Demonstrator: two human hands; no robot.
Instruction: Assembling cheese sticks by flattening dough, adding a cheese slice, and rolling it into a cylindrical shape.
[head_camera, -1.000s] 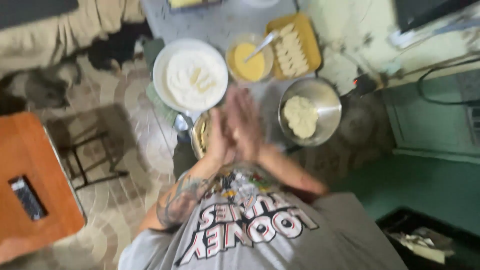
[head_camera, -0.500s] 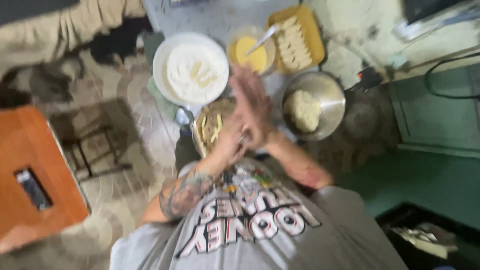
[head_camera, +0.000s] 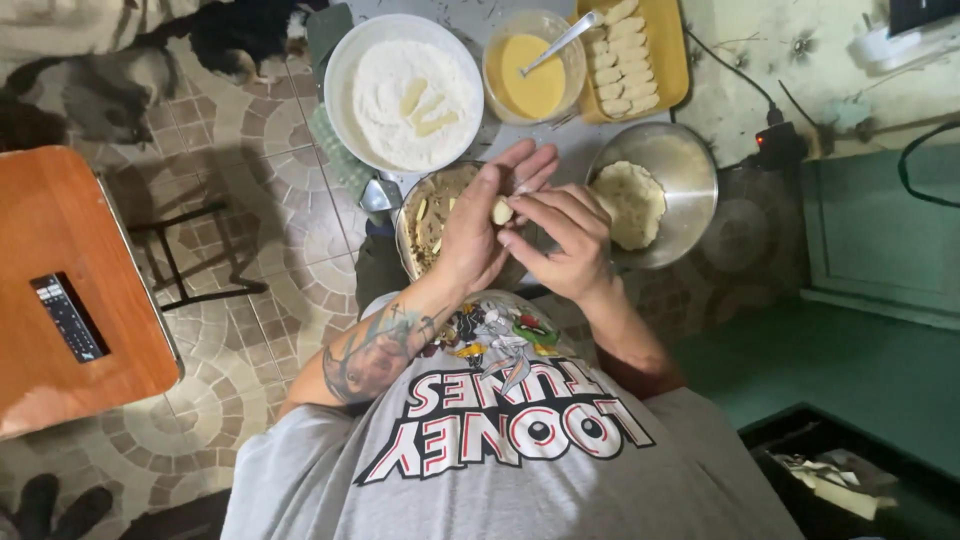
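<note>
A small lump of dough (head_camera: 502, 211) sits right between the two hands, over the near edge of the crumb bowl (head_camera: 432, 215). The left hand (head_camera: 478, 225) lies open, fingers stretched, cradling the lump on its palm side; the right hand (head_camera: 558, 238) curls in from the other side, fingertips pinching against it. Just right of the grip, the steel bowl (head_camera: 690, 175) has a good mound of dough (head_camera: 632, 203) left. Beyond the hands, three shaped pieces lie in the flour plate (head_camera: 345, 70), next to the beaten-egg bowl (head_camera: 500, 45) with its spoon. Further up, a yellow tray (head_camera: 665, 50) carries a row of finished pieces. So I'd judge it partway through, with plenty left to shape.
</note>
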